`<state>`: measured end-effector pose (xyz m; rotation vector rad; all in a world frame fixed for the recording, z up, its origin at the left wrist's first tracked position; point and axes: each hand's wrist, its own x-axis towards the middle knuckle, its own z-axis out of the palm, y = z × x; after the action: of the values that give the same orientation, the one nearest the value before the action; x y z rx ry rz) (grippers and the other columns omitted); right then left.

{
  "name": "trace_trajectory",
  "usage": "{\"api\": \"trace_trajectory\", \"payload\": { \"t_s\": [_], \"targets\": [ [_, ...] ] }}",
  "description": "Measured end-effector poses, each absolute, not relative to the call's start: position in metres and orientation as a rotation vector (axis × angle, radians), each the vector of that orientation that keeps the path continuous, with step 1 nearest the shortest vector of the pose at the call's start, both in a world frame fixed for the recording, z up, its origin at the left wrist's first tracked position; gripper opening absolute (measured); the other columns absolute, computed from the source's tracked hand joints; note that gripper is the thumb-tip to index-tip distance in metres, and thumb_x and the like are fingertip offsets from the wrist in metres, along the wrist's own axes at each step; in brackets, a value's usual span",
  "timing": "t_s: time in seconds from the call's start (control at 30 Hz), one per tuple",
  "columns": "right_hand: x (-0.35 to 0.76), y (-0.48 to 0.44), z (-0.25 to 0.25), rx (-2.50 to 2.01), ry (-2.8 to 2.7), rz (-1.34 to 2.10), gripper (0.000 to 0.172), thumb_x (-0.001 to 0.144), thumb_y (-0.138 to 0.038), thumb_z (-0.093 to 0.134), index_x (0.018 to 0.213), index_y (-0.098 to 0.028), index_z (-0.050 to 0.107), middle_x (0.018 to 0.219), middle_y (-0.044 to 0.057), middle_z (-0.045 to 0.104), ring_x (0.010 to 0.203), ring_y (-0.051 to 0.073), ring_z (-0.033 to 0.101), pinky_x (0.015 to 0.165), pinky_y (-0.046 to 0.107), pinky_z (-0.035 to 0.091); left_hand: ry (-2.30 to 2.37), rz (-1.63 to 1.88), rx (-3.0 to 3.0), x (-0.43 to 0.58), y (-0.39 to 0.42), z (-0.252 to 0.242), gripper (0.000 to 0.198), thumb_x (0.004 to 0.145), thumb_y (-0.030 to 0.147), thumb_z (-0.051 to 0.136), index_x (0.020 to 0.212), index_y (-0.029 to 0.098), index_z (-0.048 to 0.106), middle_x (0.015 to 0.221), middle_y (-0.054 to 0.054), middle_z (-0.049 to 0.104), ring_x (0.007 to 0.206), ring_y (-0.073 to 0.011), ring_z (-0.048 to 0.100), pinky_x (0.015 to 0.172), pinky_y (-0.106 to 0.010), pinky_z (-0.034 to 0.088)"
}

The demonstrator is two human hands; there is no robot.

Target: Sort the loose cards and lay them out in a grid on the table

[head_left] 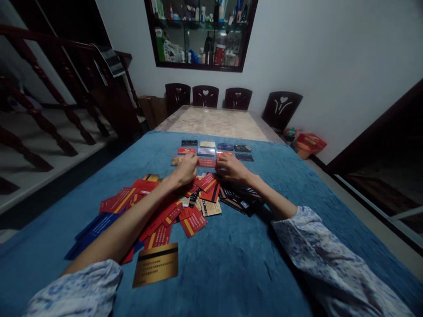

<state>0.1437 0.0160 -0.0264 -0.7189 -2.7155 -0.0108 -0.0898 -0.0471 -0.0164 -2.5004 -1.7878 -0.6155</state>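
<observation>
The card heap [193, 222] lies on the cloth [224, 264] before the card rows [206, 152], three chairs [198, 99] behind the table [218, 121].

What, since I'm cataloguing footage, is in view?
Overlapping rectangular cards: many, mostly red, foreground
Rowed rectangular cards: at least ten, mixed, farther away
Fabric tablecloth: one, blue, under cards
Marbled table: one, beige, under tablecloth
Carved wooden chairs: four, dark, far end
Glass shelved cabinet: one, dark, far wall
Wooden railing: one, dark red, left
Striped cloth: one, greenish, on railing
Cardboard box: one, brown, back left
Baglike item: one, red, right of chairs
Patterned sleeves: two, blue and white, foreground
Left hand, right hand: two, bare, by rowed cards
</observation>
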Motion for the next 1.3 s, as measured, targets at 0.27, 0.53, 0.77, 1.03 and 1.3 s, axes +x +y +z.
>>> {"api": "trace_trajectory", "payload": {
  "t_s": [0.27, 0.53, 0.77, 1.03, 1.3],
  "targets": [
    [0.153, -0.006, -0.033, -0.657, -2.686, 0.087, 0.014, 0.096, -0.026, 0.061, 0.103, -0.019, 0.072, 0.104, 0.011, 0.067, 0.096, 0.023, 0.056, 0.084, 0.038, 0.045, -1.743, -0.441, -2.572, -0.068, -0.072, -0.012, 0.018, 0.092, 0.018, 0.048, 0.100, 0.016, 0.064, 0.113, -0.014, 0.064, 0.111, -0.0294, 0.058, 0.098, -0.049, 0.043],
    [0.151, -0.011, -0.040, -0.581, -2.741, 0.191, 0.023, 0.097, -0.020, 0.056, 0.113, -0.019, 0.073, 0.124, 0.013, 0.070, 0.111, 0.024, 0.060, 0.093, 0.043, 0.048, -1.742, -0.178, -2.653, -0.051, -0.090, -0.003, 0.026, 0.092, 0.037, 0.055, 0.100, 0.015, 0.066, 0.111, -0.017, 0.065, 0.110, -0.0338, 0.059, 0.102, -0.054, 0.043],
    [0.152, -0.013, -0.039, -0.604, -2.798, 0.182, 0.025, 0.094, -0.019, 0.060, 0.115, -0.021, 0.073, 0.125, 0.011, 0.071, 0.111, 0.025, 0.058, 0.095, 0.045, 0.046, -1.741, -0.232, -2.678, -0.049, -0.092, -0.010, 0.026, 0.088, 0.040, 0.059, 0.092, 0.016, 0.067, 0.101, -0.015, 0.067, 0.100, -0.0305, 0.062, 0.093, -0.045, 0.048],
    [0.156, -0.014, -0.038, -0.554, -2.790, 0.151, 0.024, 0.097, -0.023, 0.057, 0.115, -0.019, 0.073, 0.120, 0.013, 0.072, 0.107, 0.025, 0.058, 0.091, 0.044, 0.047, -1.667, -0.356, -2.719, -0.051, -0.086, -0.021, 0.020, 0.087, 0.033, 0.057, 0.084, 0.016, 0.067, 0.094, -0.013, 0.067, 0.091, -0.0255, 0.063, 0.081, -0.037, 0.052],
    [0.158, -0.014, -0.037, -0.540, -2.766, 0.103, 0.025, 0.097, -0.026, 0.058, 0.115, -0.017, 0.073, 0.109, 0.014, 0.072, 0.101, 0.024, 0.059, 0.088, 0.041, 0.048, -1.524, -0.422, -2.847, -0.052, -0.083, -0.017, 0.024, 0.090, 0.028, 0.053, 0.078, 0.016, 0.069, 0.084, -0.011, 0.069, 0.080, -0.0220, 0.063, 0.077, -0.034, 0.050]
  ]
}}
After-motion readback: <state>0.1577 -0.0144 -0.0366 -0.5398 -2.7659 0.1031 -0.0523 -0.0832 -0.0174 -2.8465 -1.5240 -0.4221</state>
